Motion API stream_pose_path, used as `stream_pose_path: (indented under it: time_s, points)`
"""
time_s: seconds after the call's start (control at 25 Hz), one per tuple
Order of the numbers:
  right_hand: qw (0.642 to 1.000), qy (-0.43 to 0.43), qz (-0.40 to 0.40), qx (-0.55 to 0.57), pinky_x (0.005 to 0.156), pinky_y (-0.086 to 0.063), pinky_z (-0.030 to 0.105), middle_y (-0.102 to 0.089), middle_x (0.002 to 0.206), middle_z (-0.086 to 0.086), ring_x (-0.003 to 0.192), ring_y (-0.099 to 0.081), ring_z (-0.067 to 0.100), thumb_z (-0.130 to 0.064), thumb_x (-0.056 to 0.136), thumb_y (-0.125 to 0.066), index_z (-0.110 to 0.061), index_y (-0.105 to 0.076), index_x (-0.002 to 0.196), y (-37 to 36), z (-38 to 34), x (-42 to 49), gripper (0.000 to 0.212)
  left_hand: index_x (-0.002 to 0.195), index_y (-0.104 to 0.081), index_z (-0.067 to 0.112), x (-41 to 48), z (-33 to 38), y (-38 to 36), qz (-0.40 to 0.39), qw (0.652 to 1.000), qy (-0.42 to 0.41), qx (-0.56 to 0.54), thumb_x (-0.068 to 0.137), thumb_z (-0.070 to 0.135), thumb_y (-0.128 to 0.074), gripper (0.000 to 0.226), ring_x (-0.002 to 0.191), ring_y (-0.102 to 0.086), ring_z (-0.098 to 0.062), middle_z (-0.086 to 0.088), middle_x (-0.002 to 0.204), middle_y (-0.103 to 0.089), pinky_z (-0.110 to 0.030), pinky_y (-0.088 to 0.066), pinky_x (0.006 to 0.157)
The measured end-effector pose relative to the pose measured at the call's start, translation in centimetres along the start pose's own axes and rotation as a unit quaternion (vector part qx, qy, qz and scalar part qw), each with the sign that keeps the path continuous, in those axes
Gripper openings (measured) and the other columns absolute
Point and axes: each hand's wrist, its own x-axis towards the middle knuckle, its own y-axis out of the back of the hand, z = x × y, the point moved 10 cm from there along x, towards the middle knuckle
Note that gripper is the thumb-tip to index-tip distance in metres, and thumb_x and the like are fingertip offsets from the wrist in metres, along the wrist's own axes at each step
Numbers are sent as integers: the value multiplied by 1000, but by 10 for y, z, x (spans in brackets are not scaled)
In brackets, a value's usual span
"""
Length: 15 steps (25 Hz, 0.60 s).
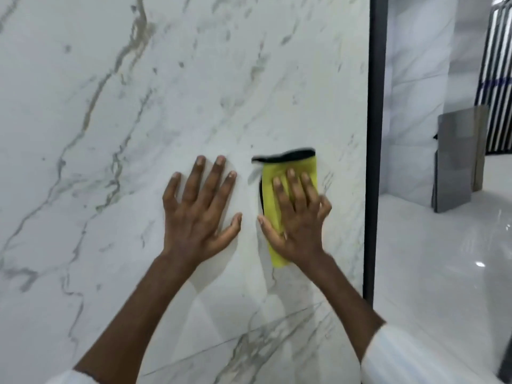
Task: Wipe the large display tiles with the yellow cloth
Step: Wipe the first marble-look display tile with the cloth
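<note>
Right hand (297,217) presses the yellow cloth (279,189) flat-fingered against the marble-look display tile (138,134), left hand (201,206) splayed bare just beside it, so wiping looks underway with the wide slab above both hands seemingly left.

- The person is wearing a light garment whose sleeves are ending well up the forearms, leaving both forearms bare.
- The right sleeve (410,358) is showing white cloth with faint pale-blue stripes running along it, slightly blurred.
- The left sleeve (66,379) is showing only as a thin white sliver at the picture's bottom edge.
- The left hand (199,214) and right hand (296,217) are showing bare, with short nails.
</note>
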Motion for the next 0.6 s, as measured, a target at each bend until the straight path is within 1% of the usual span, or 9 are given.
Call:
stream_pose_path:
  time_s: [0.08, 0.12, 0.2, 0.28, 0.36, 0.4, 0.48, 0.52, 0.6]
  points:
    - [999, -26, 26, 0, 103, -32, 55, -30, 166, 6, 153, -28, 28, -60, 96, -54, -24, -34, 159, -1, 8, 6, 75, 160, -42, 14, 0, -1, -1, 3, 1000, 2, -5, 100, 53, -51, 73, 158, -27, -37, -12, 170, -31, -59, -18, 123]
    - [999, -30, 22, 2, 103, -33, 56, -29, 166, 6, 154, -27, 29, -60, 96, -52, -24, -34, 159, -6, 11, -15, 75, 160, -42, 14, -1, -1, -1, 7, 1000, 3, -6, 100, 53, -52, 73, 158, -27, -37, -12, 170, -31, -59, -18, 123]
    - [1000, -15, -12, -13, 102, -34, 59, -24, 168, 6, 152, -26, 31, -59, 97, -50, -23, -32, 159, -20, 8, -94, 74, 161, -41, 14, -1, -1, -2, 11, 1000, 7, -5, 100, 52, -52, 73, 158, -27, -37, -12, 170, -31, -59, -17, 124]
    - [997, 13, -71, -40, 98, -37, 61, -14, 172, 3, 150, -23, 32, -59, 96, -51, -22, -30, 156, -31, 4, -179, 73, 160, -42, 14, -2, 0, -2, 11, 1000, 2, -4, 100, 51, -53, 72, 158, -27, -37, -12, 170, -31, -59, -17, 124]
    - [993, 22, -112, -34, 94, -36, 60, -8, 174, -1, 152, -20, 30, -60, 95, -55, -23, -29, 156, -34, 3, -220, 76, 156, -50, 13, -2, -1, 1, 17, 999, 2, -30, 101, 47, -55, 65, 158, -29, -36, -12, 169, -34, -58, -17, 123]
    - [993, 31, -112, -22, 95, -36, 59, -9, 173, -1, 152, -20, 29, -60, 93, -56, -25, -29, 156, -33, 3, -217, 77, 151, -55, 13, -1, -1, 6, 22, 998, 11, -62, 101, 43, -56, 59, 157, -31, -35, -12, 168, -37, -58, -18, 121]
    - [995, 36, -95, 1, 98, -34, 57, -15, 171, -1, 151, -23, 29, -60, 94, -55, -26, -29, 157, -26, 9, -171, 76, 145, -62, 12, 6, 3, 17, 43, 990, 27, -132, 101, 37, -59, 50, 154, -37, -32, -14, 165, -40, -59, -19, 117]
    - [997, 35, -70, 0, 99, -34, 56, -19, 170, 1, 151, -24, 29, -59, 95, -52, -27, -28, 158, -20, 14, -134, 75, 145, -62, 13, 16, 8, 24, 50, 987, 31, -148, 100, 36, -60, 51, 153, -38, -30, -15, 165, -39, -58, -20, 117]
    - [999, 22, -37, -9, 101, -32, 55, -25, 167, 5, 152, -26, 29, -60, 97, -50, -25, -29, 159, -6, 31, -56, 75, 150, -57, 14, 45, 19, 33, 55, 988, 31, -138, 99, 40, -61, 58, 155, -35, -28, -16, 167, -35, -58, -20, 117]
